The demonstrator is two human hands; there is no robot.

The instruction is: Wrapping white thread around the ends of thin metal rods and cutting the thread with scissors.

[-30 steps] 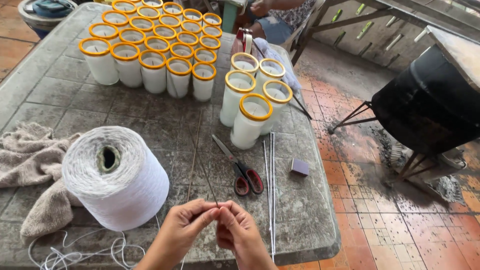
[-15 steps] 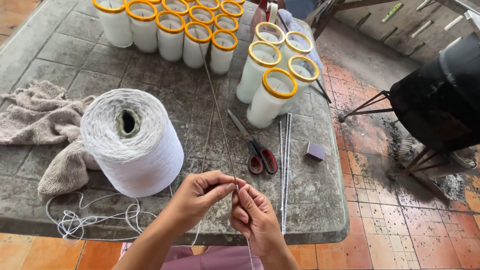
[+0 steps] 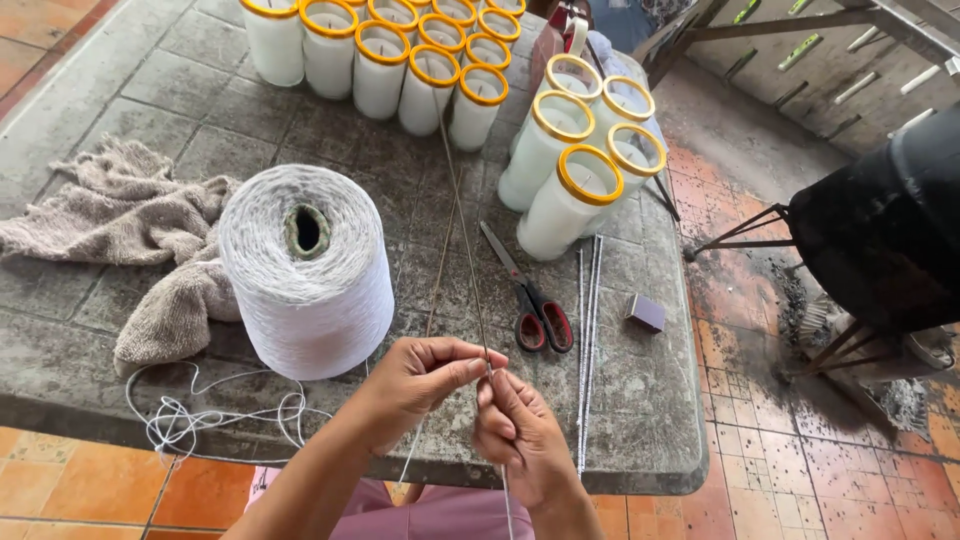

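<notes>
A rag (image 3: 120, 215) and a big white spool of string (image 3: 305, 270) sit on the table (image 3: 130, 90). The left hand (image 3: 420, 380) and right hand (image 3: 515, 435) both pinch a thin rod (image 3: 465, 250) with closed fingers, at the near table edge. Scissors (image 3: 530, 300) lie just right.

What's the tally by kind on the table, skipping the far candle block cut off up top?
White candles, yellow rims, near cluster: 5
White thread cone: 1
Red-handled scissors: 1
Beige cloth: 1
Small purple box: 1
Thin rod pinched by left hand and right hand: 1
Total: 10
Loose rods by the scissors: too fine to count.
</notes>
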